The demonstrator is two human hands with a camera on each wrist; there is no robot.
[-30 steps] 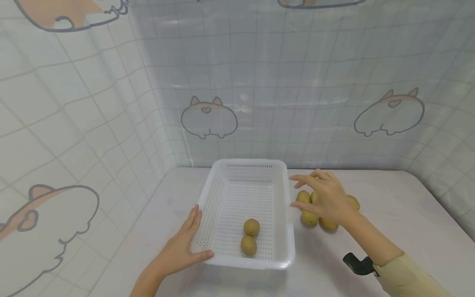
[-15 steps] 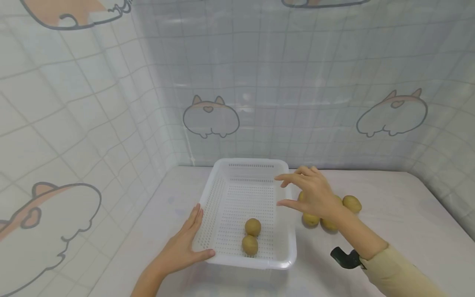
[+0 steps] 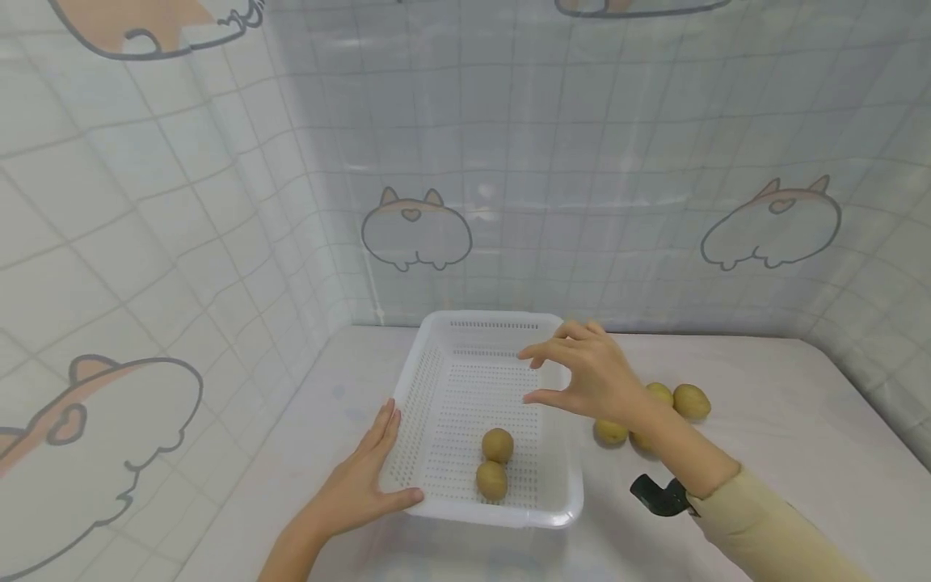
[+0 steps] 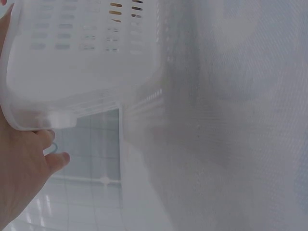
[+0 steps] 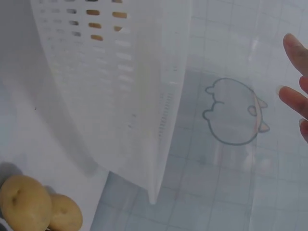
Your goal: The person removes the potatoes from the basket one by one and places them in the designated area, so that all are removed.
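Observation:
A white perforated plastic basket [image 3: 473,515] stands on the table with two round potatoes [image 3: 498,445] inside, near its front end. My left hand [image 3: 356,477] rests against its near left corner, fingers straight along the side and thumb on the front rim. In the left wrist view part of that hand [image 4: 24,168] shows beside the basket's corner [image 4: 72,72]. Over the basket's right rim hovers my right hand [image 3: 582,368], thumb and fingers spread apart with nothing between them. Its fingers [image 5: 293,98] show at the edge of the right wrist view.
Several more potatoes [image 3: 691,402] lie on the table [image 3: 764,453] right of the basket, some hidden behind the right hand and forearm. A black curved piece [image 3: 660,495] sits at the right sleeve. Tile-patterned sheeting [image 3: 553,242] with cartoon animals encloses the back and sides.
My right hand has moved left, from over the potatoes on the table to over the basket's right rim. My left hand keeps its place at the basket's corner.

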